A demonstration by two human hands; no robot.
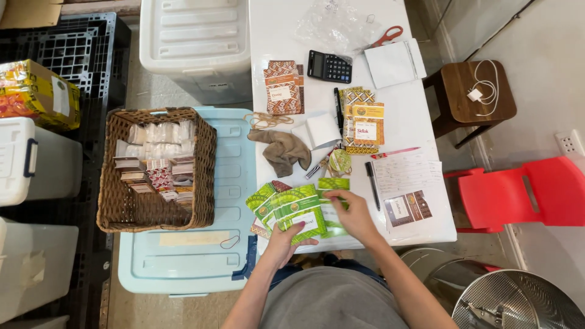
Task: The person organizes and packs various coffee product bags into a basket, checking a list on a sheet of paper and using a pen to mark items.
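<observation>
Brown cloth (282, 150), black pen (372, 184), calculator (329, 66) on white surface (414, 131); wicker basket (156, 169) left. Fanned green patterned packets (292, 210) at near edge: left hand (283, 242) grip holds fan, right hand (353, 217) grip pinches top packet.

Your two bare forearms reach forward and angle inward, hands close together. Your left hand (285, 236) lies palm down, thumb spread out, fingers curled in a grip. Your right hand (353, 214) has its fingers (334, 196) pinched together
</observation>
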